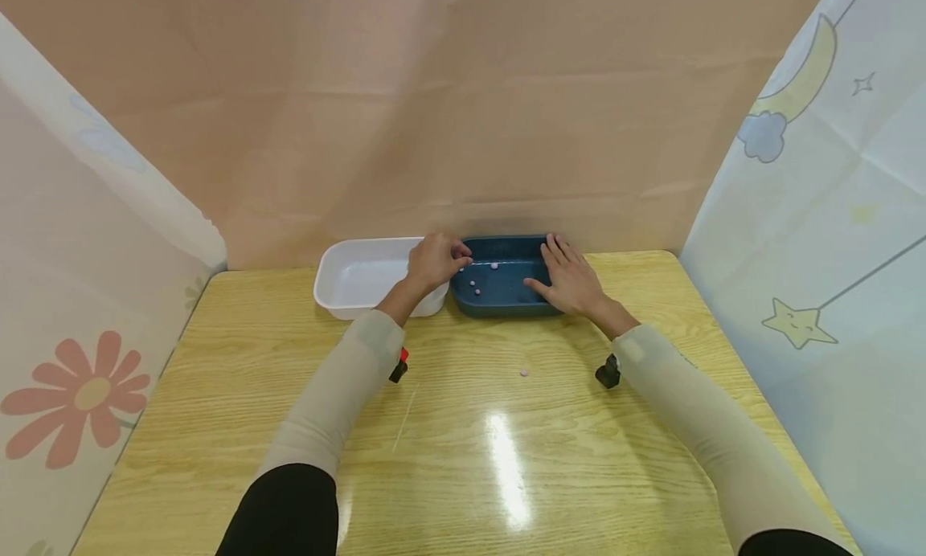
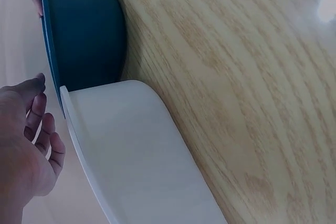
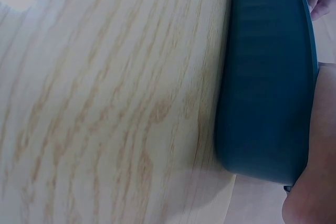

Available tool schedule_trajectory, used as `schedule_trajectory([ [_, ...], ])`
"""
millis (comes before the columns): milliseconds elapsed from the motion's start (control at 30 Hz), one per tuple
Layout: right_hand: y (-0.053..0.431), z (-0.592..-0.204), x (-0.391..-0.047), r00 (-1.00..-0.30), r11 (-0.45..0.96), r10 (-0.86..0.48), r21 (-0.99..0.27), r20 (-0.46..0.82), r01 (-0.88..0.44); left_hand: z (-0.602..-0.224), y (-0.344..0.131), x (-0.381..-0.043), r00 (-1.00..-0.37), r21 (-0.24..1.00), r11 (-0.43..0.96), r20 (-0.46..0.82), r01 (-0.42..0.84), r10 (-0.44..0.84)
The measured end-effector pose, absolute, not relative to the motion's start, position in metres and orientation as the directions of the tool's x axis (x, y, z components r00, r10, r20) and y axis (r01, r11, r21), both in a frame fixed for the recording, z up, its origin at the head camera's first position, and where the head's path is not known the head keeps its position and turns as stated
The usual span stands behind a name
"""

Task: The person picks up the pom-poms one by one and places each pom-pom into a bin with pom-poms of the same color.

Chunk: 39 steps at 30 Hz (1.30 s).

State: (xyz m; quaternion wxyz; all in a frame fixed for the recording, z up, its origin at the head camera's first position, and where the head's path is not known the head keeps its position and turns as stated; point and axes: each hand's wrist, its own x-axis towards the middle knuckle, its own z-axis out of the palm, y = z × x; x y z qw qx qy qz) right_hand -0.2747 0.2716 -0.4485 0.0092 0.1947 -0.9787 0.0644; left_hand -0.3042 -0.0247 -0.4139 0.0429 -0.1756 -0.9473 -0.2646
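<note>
My left hand (image 1: 432,260) hovers where the white tub (image 1: 340,276) meets the dark blue tub (image 1: 506,308), its fingertips over the blue tub's left end. Its fingers bend loosely, with a gap beside the thumb in the left wrist view, and nothing shows between them. My right hand (image 1: 571,283) lies over the blue tub's right end, fingers straight and spread, thumb reaching over the inside. Small pale pink balls lie in the blue tub, one (image 1: 494,265) towards the back and several nearer the left.
Another small pink ball (image 1: 524,372) lies on the wooden table (image 1: 463,459) in front of the blue tub. A brown paper wall (image 1: 463,138) rises right behind the tubs. Patterned sheets (image 1: 854,243) hang along both sides.
</note>
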Motion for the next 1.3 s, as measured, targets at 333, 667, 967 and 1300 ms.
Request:
schedule_trajectory([
  [333,0.270,-0.446,-0.275,-0.924,0.916,-0.379,-0.126,0.041,-0.381,-0.408,-0.032,-0.297,-0.925,0.494,0.782,0.198,0.380,0.324],
  [667,0.270,-0.451,-0.275,-0.921,0.913,-0.385,-0.123,0.061,-0.390,-0.407,-0.036,-0.286,-0.904,0.509,0.747,0.230,0.428,0.361],
  [967,0.272,-0.450,-0.274,-0.924,0.916,-0.379,-0.121,0.048,-0.382,-0.407,-0.037,-0.279,-0.892,0.497,0.741,0.237,0.452,0.385],
  [1300,0.272,-0.447,-0.273,-0.926,0.919,-0.376,-0.110,0.044,-0.379,-0.406,-0.032,-0.266,-0.861,0.486,0.710,0.270,0.509,0.432],
])
